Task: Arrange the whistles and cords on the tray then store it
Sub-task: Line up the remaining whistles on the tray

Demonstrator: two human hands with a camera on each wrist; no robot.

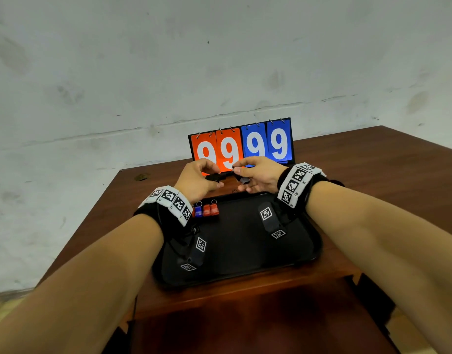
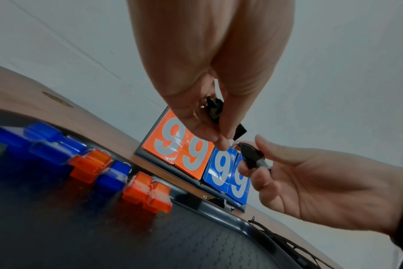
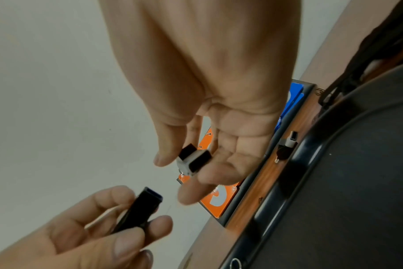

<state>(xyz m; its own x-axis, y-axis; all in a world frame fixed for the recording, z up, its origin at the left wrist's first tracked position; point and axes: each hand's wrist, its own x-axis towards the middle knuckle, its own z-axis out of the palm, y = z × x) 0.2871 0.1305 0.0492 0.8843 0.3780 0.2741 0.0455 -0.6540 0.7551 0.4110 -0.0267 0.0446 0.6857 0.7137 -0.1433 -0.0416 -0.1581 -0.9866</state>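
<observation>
Above tray (image 1: 306, 254), hands pinching black whistles (image 3: 193, 161).

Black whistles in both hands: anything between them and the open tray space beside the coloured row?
Nothing visible. The left hand and right hand hold black whistles above the tray's far edge; the floor right of the coloured whistles looks bare.
</observation>
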